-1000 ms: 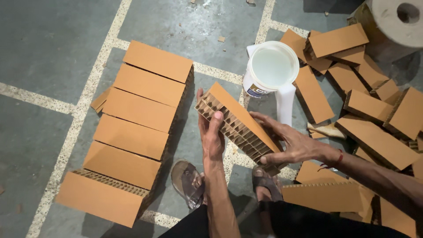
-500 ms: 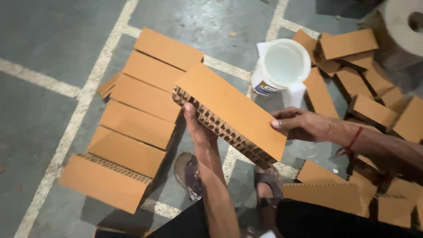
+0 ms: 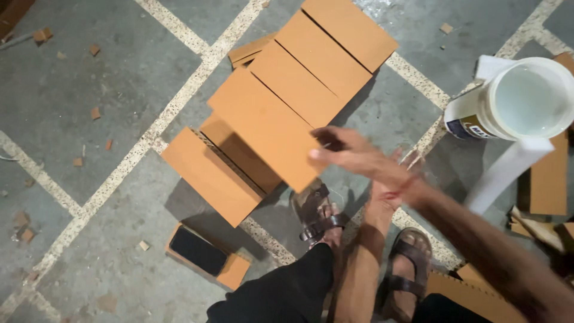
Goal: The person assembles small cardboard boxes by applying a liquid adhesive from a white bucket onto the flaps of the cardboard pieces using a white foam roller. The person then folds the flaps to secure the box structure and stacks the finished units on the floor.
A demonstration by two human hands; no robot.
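Observation:
My right hand [image 3: 350,154] is shut on the near edge of a brown cardboard panel [image 3: 266,125], holding it flat just over a row of similar panels [image 3: 335,42] laid side by side on the concrete floor. The held panel covers the middle of that row. One more panel [image 3: 206,173] lies at the row's near end. My left hand [image 3: 409,162] sits behind my right wrist, its fingers spread and touching nothing I can see; most of it is hidden.
A white bucket [image 3: 526,98] of pale liquid stands at the right, with a white strip [image 3: 508,173] below it. More cardboard pieces [image 3: 547,179] lie at the right edge. A dark phone [image 3: 196,250] rests on a small cardboard piece near my sandalled feet [image 3: 317,215].
The panel went from tilted between both hands to flat over the row on the left. My left hand has let go of it. The view has swung left.

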